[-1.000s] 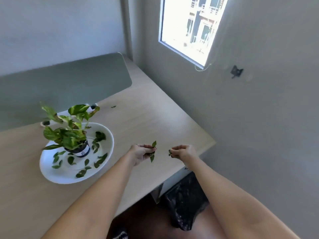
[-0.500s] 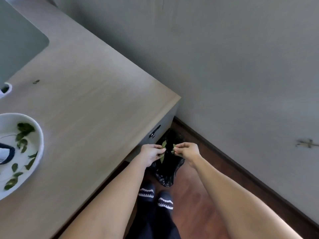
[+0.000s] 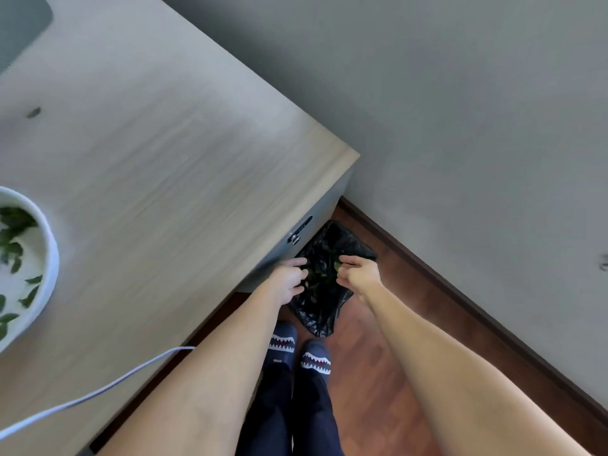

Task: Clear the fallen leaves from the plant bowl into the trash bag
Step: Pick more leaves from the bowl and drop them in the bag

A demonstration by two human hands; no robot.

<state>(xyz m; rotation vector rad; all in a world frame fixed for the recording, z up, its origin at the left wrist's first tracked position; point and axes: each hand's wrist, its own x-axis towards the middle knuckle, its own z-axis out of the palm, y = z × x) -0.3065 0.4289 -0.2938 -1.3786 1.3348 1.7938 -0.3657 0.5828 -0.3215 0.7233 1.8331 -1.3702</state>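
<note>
A black trash bag [image 3: 324,311] stands open on the wooden floor beside the desk corner. Both of my hands hover over its mouth. My left hand [image 3: 289,282] has its fingers spread apart, and loose green leaves [image 3: 316,278] show just past them inside the bag. My right hand [image 3: 359,274] pinches a small green leaf [image 3: 337,265] at its fingertips. At the left edge of the desk sits the white plant bowl [image 3: 50,258], with several fallen leaves [image 3: 13,249] lying in it. The plant itself is out of view.
The light wooden desk [image 3: 164,153] fills the left half, with one stray leaf [image 3: 33,112] on it and a white cable [image 3: 98,393] across its near edge. My feet in patterned slippers [image 3: 297,352] stand by the bag. A grey wall [image 3: 460,126] runs along the right.
My hands carried the leaves off the desk edge and down over the bag, then moved apart. The left hand has opened and leaves have dropped. My view tilted down toward the floor.
</note>
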